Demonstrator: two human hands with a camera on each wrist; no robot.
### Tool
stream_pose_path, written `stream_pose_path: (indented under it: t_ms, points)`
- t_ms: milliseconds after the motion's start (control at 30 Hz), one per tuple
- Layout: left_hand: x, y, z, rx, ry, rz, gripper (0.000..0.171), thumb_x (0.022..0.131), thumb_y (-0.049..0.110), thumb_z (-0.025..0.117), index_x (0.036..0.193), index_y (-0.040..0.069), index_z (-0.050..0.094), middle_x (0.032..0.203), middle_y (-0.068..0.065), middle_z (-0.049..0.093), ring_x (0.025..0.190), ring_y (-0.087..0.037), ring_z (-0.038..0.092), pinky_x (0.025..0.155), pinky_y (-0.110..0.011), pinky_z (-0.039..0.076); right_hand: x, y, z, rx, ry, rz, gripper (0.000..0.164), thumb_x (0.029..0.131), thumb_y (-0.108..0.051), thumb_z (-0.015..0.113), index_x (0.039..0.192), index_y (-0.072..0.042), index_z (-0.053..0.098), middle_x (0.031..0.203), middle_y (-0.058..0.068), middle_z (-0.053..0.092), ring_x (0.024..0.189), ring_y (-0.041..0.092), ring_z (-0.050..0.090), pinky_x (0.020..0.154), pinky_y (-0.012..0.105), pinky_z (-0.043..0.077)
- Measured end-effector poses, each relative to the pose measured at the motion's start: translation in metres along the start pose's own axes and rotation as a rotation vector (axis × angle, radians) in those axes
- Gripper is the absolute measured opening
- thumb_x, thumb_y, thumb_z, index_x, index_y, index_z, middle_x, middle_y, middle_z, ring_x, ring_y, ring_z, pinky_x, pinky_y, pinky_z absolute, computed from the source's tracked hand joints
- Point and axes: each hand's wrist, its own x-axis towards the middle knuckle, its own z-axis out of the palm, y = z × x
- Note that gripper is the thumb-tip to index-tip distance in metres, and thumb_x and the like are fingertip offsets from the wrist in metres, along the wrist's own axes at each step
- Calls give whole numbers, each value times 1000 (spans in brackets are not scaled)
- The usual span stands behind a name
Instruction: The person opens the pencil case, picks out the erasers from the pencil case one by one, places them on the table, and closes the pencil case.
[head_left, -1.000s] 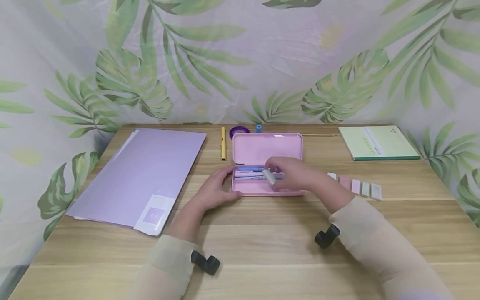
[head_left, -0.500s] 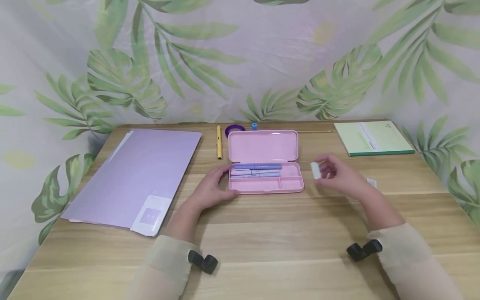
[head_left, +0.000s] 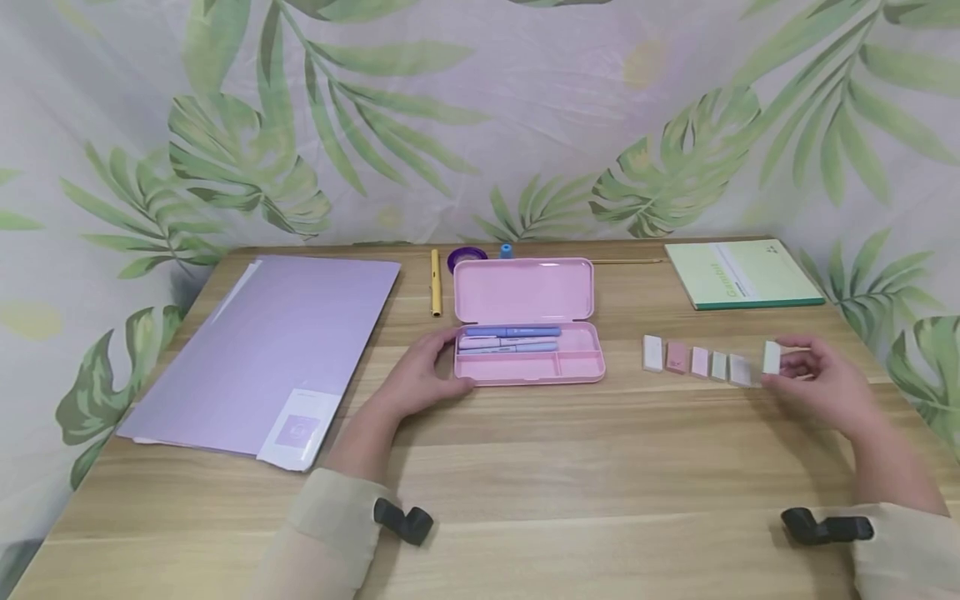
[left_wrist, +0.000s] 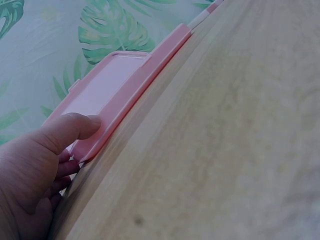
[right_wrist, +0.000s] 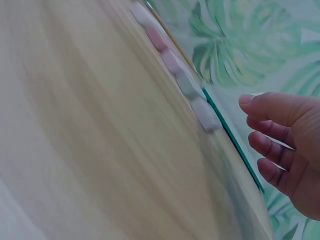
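An open pink pencil case [head_left: 525, 353] stands mid-table, with several blue and lilac pens [head_left: 510, 342] in its back compartment. My left hand [head_left: 420, 379] holds the case's left end, thumb on the front wall [left_wrist: 111, 123] and fingers round the end. Over the right side of the table, my right hand [head_left: 825, 383] pinches a pale greenish-white eraser [head_left: 771, 357] between thumb and fingers. Left of that hand lies a row of several erasers, among them a white eraser [head_left: 652, 353], a dusky pink eraser [head_left: 677, 357] and a light pink eraser [head_left: 700, 362].
A large lilac folder [head_left: 285, 342] covers the table's left side. Behind the case lie a yellow pen [head_left: 436, 283], a purple ring-shaped roll [head_left: 467, 253], a small blue item [head_left: 506, 250] and a thin stick [head_left: 626, 262]. A green notebook [head_left: 742, 275] lies back right.
My right hand has carried the eraser from above the pencil case rightward, past the eraser row. The left hand stays on the case. The view has shifted slightly.
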Motion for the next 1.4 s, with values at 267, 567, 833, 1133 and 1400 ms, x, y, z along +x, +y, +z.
stream_pose_path:
  t_ms: [267,567,833,1133,1400]
  points:
    - [-1,-1,-1,-5,0,-11,89,75,38,80,150,15,38,155,-15,38,146,-35,31,122,-51,24,4,19,-5,-170,-158,75,64,88,-25,73,133,10,44,99,4,64,75,-13,49,63,12,46]
    - [-1,-3,-1,0,6,-4,88,76,38,80,150,16,38,155,-14,38,146,-35,30,122,-51,24,11,21,-6,-202,-233,76,65,89,-30,71,133,10,45,100,6,58,78,-7,48,66,12,43]
    - [-1,-2,-2,1,0,-2,89,76,38,79,151,14,37,155,-15,37,146,-35,31,122,-51,25,9,14,-6,-168,-160,65,68,90,-30,71,138,8,42,103,7,61,78,-13,47,65,10,44]
    - [-2,-2,-3,2,6,-5,88,76,39,80,150,16,38,155,-14,38,146,-35,31,122,-51,24,49,-52,25,-112,-109,-4,62,95,-38,63,140,0,47,120,22,58,88,-6,47,69,9,44]
    - [-2,-1,0,-19,5,5,87,76,37,80,150,16,39,155,-14,39,146,-34,31,122,-51,24,98,-112,78,-53,-125,-78,53,94,-33,64,136,-3,54,122,21,60,107,27,54,86,34,48]
